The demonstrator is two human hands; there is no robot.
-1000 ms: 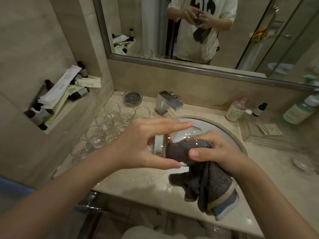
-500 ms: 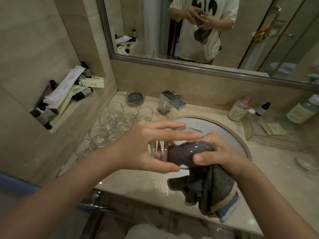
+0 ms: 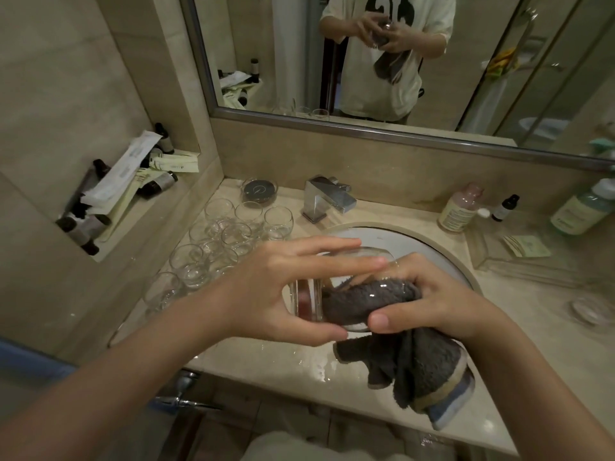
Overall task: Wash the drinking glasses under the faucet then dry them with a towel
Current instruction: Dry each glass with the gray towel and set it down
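L hand (image 3: 283,294) grips a clear drinking glass (image 3: 319,294) held on its side over the sink (image 3: 442,257), thumb under at 6 o'clock, fingers spread wide over the top at 12, palm not closed. R hand (image 3: 436,304) is clenched on a dark grey towel (image 3: 409,364), thumb pressed at the glass mouth; a wad of towel is stuffed inside the glass, rest hangs down toward 5 o'clock over the wet counter (image 3: 266,364) edge. Glass sits centre frame, btwn both hands, mouth facing 3 o'clock. Cluster of other glasses (image 3: 233,234) stands upright on the counter at 10 o'clock of the hands. Faucet (image 3: 327,197) at 12 o'clock, behind the sink. Bottles (image 3: 461,211) at 2 o'clock by the wall.
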